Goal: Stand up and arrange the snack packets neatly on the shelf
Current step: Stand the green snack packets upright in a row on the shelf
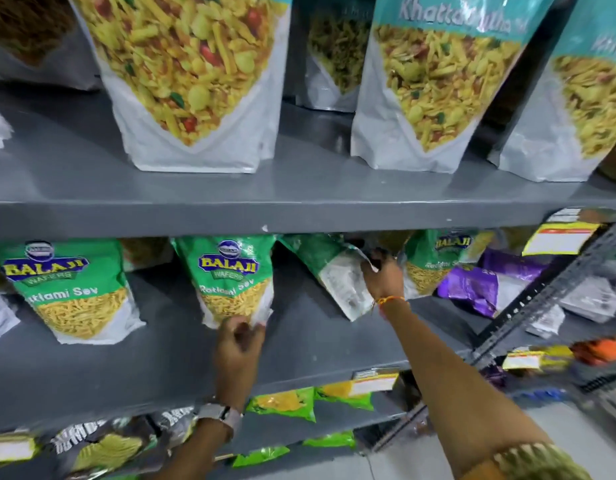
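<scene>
grey middle shelf [92, 372] carrying green balaji sev packets. left hand [239, 344] pinching the bottom edge of the middle green packet [235, 278], upright. right hand [382, 277] gripping the edge of a tilted green-and-white packet [329, 271], back side showing. another upright green packet [71, 289] at far left, one more [434, 261] just behind the right hand. purple packets [473, 289] lying flat at right. above, large white mixture pouches [195, 81] standing on the upper shelf [299, 213].
</scene>
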